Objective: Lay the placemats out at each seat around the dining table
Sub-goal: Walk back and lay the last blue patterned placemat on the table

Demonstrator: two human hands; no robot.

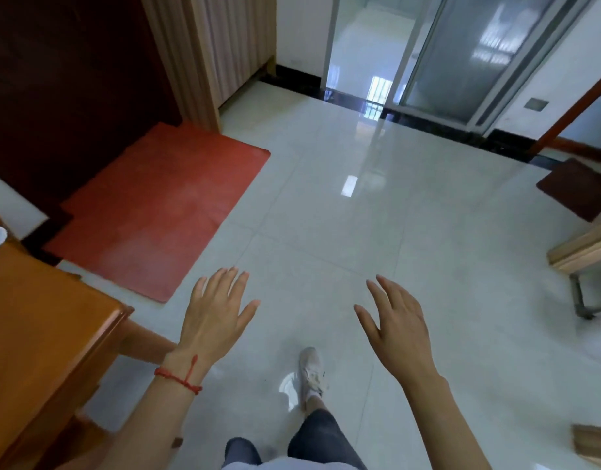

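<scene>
Both my hands are hanging open and empty over the floor.

My left hand (217, 320), red string bracelet (180, 378) at the wrist, and my right hand (397, 325) are spreading their fingers, gripping nothing. Below them, my shoe (312, 373) is standing on glossy white tile (411, 252). Left of my left hand, a wooden table edge (51, 334); beyond it, a red floor mat (156, 212). Ahead, a sliding glass door (468, 52). I am seeing no placemats.

Prob. home: tiled floor (377, 249), doormat (156, 212), sliding door (461, 56).
</scene>
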